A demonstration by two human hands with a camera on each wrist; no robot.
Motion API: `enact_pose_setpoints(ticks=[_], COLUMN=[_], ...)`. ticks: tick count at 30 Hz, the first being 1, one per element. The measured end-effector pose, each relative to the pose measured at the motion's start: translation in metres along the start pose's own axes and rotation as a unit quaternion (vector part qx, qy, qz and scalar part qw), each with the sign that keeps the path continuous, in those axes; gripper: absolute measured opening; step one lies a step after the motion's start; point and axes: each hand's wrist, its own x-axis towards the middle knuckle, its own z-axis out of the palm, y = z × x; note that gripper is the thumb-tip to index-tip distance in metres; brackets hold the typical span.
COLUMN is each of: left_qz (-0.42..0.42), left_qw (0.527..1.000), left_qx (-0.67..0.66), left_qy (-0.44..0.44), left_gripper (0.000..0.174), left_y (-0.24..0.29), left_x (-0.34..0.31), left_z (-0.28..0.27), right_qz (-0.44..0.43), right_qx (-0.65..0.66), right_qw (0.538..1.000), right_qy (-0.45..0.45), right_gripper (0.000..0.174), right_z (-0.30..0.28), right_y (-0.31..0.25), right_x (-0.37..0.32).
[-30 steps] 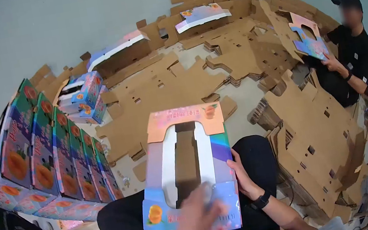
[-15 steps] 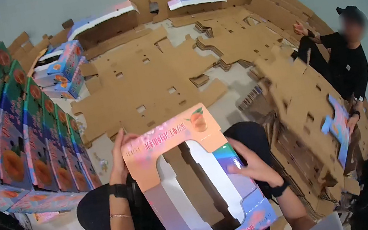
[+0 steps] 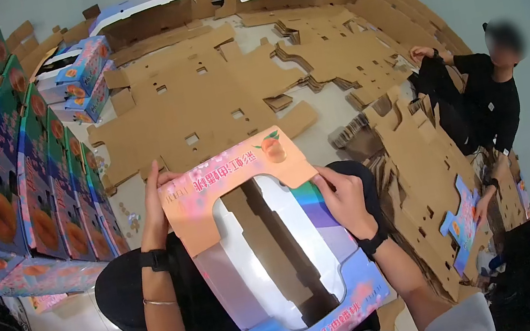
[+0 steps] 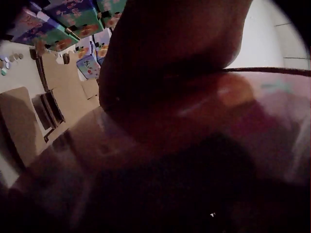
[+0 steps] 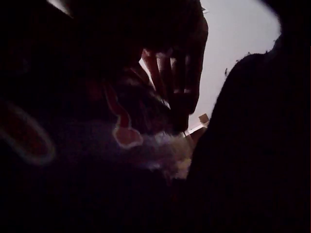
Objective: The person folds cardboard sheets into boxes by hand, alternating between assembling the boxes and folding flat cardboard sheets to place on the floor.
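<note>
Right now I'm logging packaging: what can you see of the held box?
The box looks like printed cardboard, with a peach-coloured far panel showing fruit and characters, a blue near panel and purplish sides. White surfaces flank its long top opening; brown shows inside. It sits slightly turned above the legs, the left hand at its far left corner, the right hand on its right edge.

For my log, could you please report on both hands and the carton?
Left hand grips carton at left. Right hand grips its right edge. Other person off right, not touching it.
</note>
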Motion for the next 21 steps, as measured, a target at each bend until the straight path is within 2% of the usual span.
enact_pose_setpoints(ticks=[2, 3, 5, 6, 7, 9, 11, 13, 15, 17, 18, 20, 21], left_qz=[0.004, 0.01, 0.007, 0.004, 0.007, 0.007, 0.002, -0.002, 0.0, -0.01, -0.022, -0.02, -0.02], left_qw=[1.0, 1.0, 1.0, 1.0, 1.0, 1.0, 1.0, 0.999, 0.997, 0.997, 0.996, 0.995, 0.995], left_qx=[0.009, 0.018, -0.001, -0.022, -0.026, -0.002, -0.007, -0.013, -0.009, -0.024, -0.04, -0.035, -0.027], left_qy=[-0.002, -0.004, -0.006, -0.006, -0.003, -0.007, -0.021, -0.038, -0.071, -0.074, -0.077, -0.086, -0.098], left_gripper=[0.059, 0.06, 0.064, 0.067, 0.067, 0.07, 0.072, 0.075, 0.079, 0.081, 0.083, 0.083, 0.083], left_y=[0.0, 0.0, 0.0, 0.0, -0.003, -0.013, -0.011, -0.008, -0.001, 0.01, 0.012, 0.011, 0.012], left_x=[-0.003, -0.005, -0.009, -0.01, -0.007, 0.003, 0.001, -0.002, -0.008, -0.02, -0.024, -0.023, -0.021], left_z=[0.0, 0.0, 0.001, -0.001, -0.006, -0.013, -0.009, -0.001, 0.002, 0.009, 0.011, 0.005, 0.003], right_qz=[-0.052, -0.051, -0.118, -0.129, -0.134, -0.283, -0.312, -0.473, -0.556, -0.637, -0.638, -0.671, -0.671], right_qx=[-0.072, -0.072, -0.107, -0.105, -0.104, -0.166, -0.088, -0.154, -0.102, -0.269, -0.268, -0.486, -0.488], right_qw=[0.994, 0.994, 0.983, 0.984, 0.984, 0.941, 0.906, 0.838, 0.799, 0.705, 0.704, 0.477, 0.477], right_qy=[0.066, 0.066, 0.091, 0.057, 0.055, -0.079, -0.272, -0.225, -0.207, -0.158, -0.158, -0.291, -0.291], right_gripper=[0.021, 0.021, 0.017, 0.028, 0.028, 0.041, 0.055, 0.053, 0.05, 0.035, 0.035, 0.018, 0.018], right_z=[0.0, -0.002, -0.007, -0.012, -0.018, -0.03, -0.02, 0.019, 0.055, 0.08, 0.091, 0.105, 0.103], right_y=[-0.002, -0.003, -0.004, -0.013, -0.026, -0.058, -0.102, -0.112, -0.13, -0.155, -0.169, -0.189, -0.192], right_x=[0.005, 0.008, 0.015, 0.016, 0.019, 0.021, 0.027, 0.017, 0.018, 0.015, 0.012, 0.008, 0.011])
